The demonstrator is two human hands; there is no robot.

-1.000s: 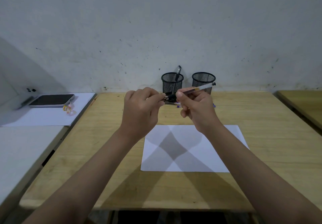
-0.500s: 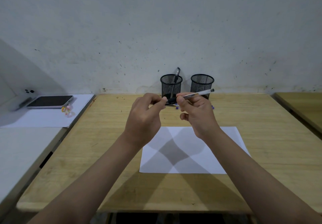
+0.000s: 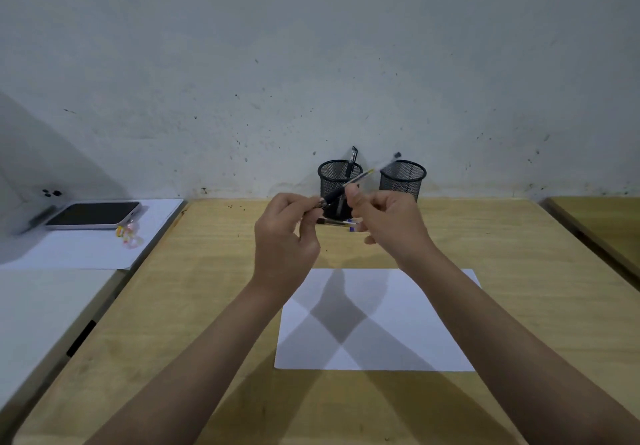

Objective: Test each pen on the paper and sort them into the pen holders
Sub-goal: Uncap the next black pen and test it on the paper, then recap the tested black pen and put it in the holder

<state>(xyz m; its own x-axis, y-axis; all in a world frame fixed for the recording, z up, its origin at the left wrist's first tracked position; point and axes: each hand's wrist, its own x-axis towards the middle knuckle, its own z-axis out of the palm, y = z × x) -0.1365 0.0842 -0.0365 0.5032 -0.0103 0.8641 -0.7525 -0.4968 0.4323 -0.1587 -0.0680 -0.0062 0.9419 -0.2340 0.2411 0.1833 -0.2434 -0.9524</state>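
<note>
Both hands hold one clear pen (image 3: 360, 178) with a dark grip in the air above the desk, its far end tilted up to the right. My left hand (image 3: 285, 236) pinches the lower end near the tip. My right hand (image 3: 389, 228) pinches the barrel. Whether a cap is on the tip is hidden by my fingers. A white sheet of paper (image 3: 377, 323) lies below. Two black mesh pen holders stand by the wall: the left holder (image 3: 334, 181) has one black pen (image 3: 352, 158) in it, the right holder (image 3: 403, 177) looks empty. More pens (image 3: 341, 222) lie on the desk behind my hands.
The wooden desk (image 3: 207, 288) ends at the wall behind the holders. A white table on the left carries a phone (image 3: 93, 215) and a small colourful trinket (image 3: 126, 235). Another wooden desk edge (image 3: 606, 233) shows at the right.
The pen has swung from nearly level to steeply tilted, its far end rising up and right. My hands have drawn slightly apart.
</note>
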